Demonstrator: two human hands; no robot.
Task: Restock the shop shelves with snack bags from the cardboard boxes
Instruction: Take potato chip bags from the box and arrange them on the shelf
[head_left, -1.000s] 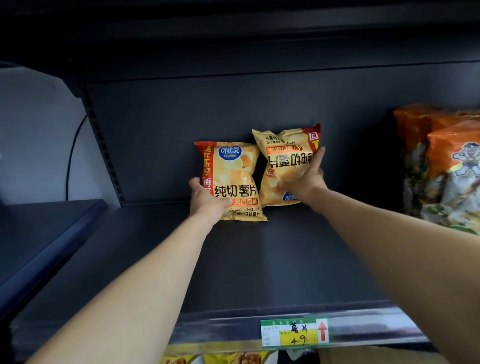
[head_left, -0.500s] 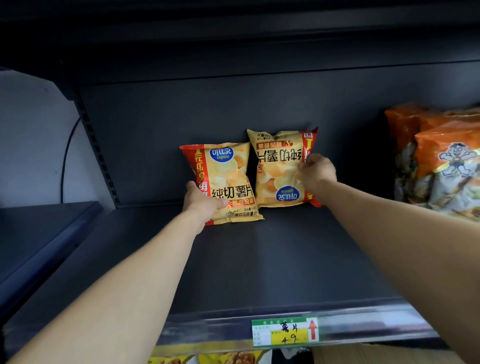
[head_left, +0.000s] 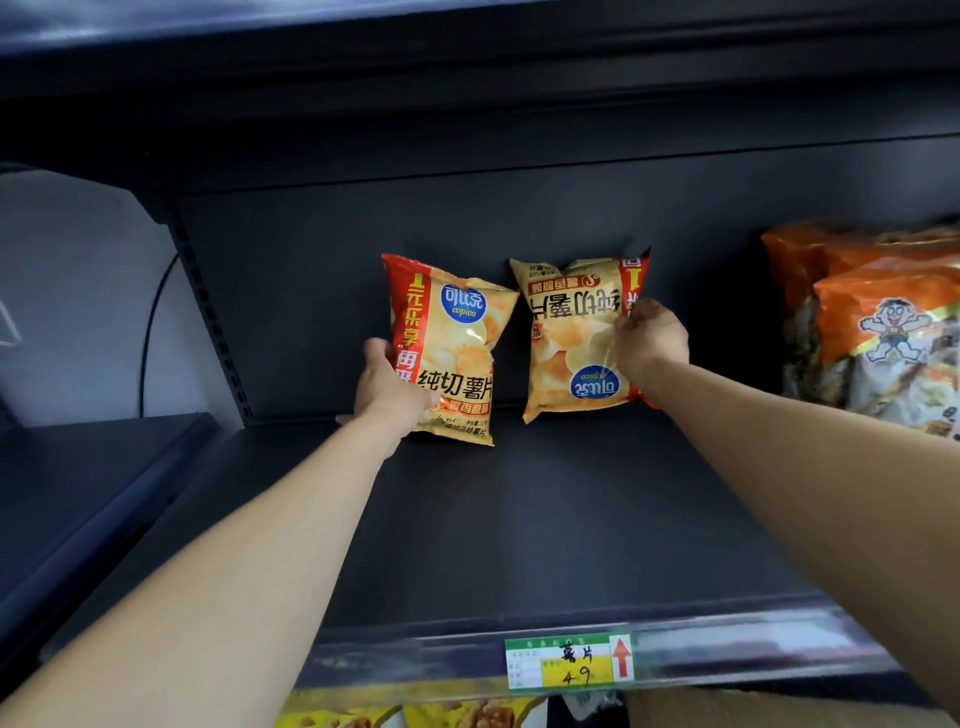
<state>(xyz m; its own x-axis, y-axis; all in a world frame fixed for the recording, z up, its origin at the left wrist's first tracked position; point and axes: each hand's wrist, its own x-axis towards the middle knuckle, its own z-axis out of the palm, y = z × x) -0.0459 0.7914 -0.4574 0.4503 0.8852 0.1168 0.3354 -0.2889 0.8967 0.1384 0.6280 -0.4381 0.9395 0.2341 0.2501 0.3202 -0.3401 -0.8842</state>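
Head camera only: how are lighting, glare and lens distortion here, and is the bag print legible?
Head view: dim, shadowed shelf, yet print on the upright chip bag and upside-down chip bag reads clearly; pale glare streaks the price rail; wide-angle bowing curves the shelf edges.

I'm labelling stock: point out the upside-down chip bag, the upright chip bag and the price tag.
upside-down chip bag (head_left: 571, 338): head view, mid front panel.
upright chip bag (head_left: 457, 343): head view, mid front panel.
price tag (head_left: 571, 673): head view, yellow lower part.
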